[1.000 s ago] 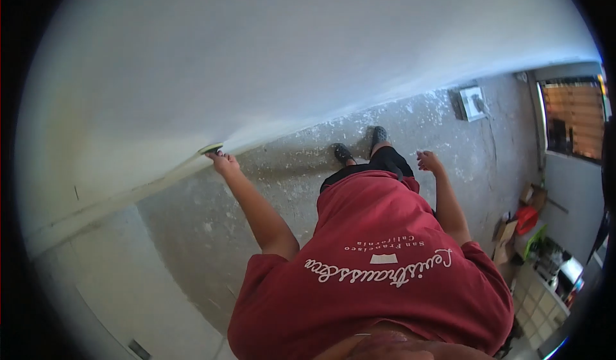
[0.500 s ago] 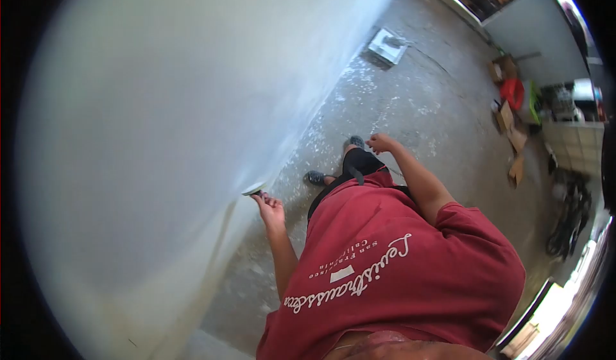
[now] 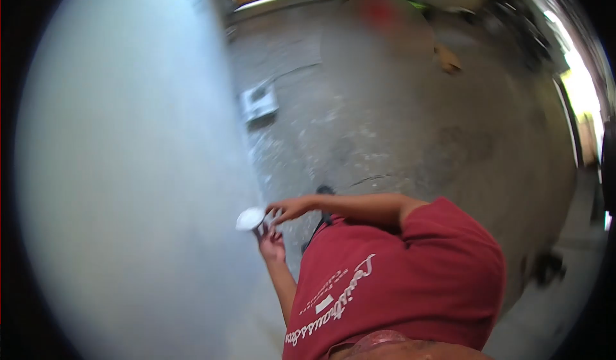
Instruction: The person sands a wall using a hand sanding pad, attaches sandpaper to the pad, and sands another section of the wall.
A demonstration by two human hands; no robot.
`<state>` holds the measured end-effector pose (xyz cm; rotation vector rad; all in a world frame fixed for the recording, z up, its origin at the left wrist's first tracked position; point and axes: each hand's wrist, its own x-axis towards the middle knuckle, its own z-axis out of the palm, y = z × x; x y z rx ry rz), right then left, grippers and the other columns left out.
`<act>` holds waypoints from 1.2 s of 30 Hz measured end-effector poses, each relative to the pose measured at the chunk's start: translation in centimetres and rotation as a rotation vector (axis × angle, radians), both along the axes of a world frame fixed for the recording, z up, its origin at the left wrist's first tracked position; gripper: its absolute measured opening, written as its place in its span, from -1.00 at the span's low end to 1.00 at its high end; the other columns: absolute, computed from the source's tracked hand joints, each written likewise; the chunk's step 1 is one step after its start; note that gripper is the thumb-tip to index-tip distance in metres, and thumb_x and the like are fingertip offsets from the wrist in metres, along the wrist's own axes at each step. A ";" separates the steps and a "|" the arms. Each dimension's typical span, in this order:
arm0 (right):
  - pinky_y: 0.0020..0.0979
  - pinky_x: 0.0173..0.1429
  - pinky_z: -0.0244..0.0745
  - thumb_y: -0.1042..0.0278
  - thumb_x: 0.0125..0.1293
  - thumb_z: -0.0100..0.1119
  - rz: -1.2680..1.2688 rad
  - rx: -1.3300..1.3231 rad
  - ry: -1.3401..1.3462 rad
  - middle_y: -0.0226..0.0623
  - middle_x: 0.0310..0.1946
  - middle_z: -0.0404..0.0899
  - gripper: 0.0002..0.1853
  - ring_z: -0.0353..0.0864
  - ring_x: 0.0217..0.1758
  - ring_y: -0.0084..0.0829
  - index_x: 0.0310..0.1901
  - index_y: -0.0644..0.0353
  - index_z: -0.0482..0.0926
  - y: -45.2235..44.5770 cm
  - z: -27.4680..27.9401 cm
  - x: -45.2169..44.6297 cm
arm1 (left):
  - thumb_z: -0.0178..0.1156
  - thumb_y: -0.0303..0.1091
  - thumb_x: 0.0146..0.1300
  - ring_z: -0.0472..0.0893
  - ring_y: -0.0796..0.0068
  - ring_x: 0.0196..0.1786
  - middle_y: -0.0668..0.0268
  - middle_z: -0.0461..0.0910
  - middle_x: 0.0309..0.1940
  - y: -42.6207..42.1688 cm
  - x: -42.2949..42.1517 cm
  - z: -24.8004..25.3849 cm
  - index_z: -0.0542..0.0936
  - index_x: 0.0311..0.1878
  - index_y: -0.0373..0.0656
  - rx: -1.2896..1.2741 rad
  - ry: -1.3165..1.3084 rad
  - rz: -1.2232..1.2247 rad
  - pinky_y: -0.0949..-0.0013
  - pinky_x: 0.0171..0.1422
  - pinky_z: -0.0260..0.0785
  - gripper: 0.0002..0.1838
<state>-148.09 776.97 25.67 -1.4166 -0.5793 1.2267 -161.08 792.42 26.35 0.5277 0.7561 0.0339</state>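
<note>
In my left hand [image 3: 273,248] is a small flat tool with a rounded white face [image 3: 250,219]; its exact kind does not show. The fingers are closed round its dark lower part, and the white face is turned up beside the pale wall [image 3: 141,167]. My right hand [image 3: 292,208] reaches across to the tool's right edge, its fingers curved and apart. Whether the fingertips touch the tool is blurred.
A white square object [image 3: 259,102] with a cord lies on the concrete floor [image 3: 410,122] near the wall's foot. Beyond it are a blurred red item [image 3: 377,12] and a piece of cardboard [image 3: 447,58]. Dark clutter [image 3: 520,23] stands at the far right.
The tool has come away from the wall and tilted, showing its white face. My right hand has moved left from beside my leg to the tool. The view has turned towards the right.
</note>
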 end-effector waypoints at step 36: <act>-0.32 -0.49 0.67 0.29 0.29 0.24 -0.694 -0.114 0.077 -0.12 -0.11 0.66 -0.43 0.74 -0.42 -0.33 0.28 0.22 0.27 9.6 1.2 18.3 | -0.10 0.25 0.42 0.31 0.59 -0.44 0.35 0.33 -0.38 18.0 7.6 26.3 0.39 -0.29 -0.13 1.524 -0.374 0.092 0.53 -0.32 0.19 -0.45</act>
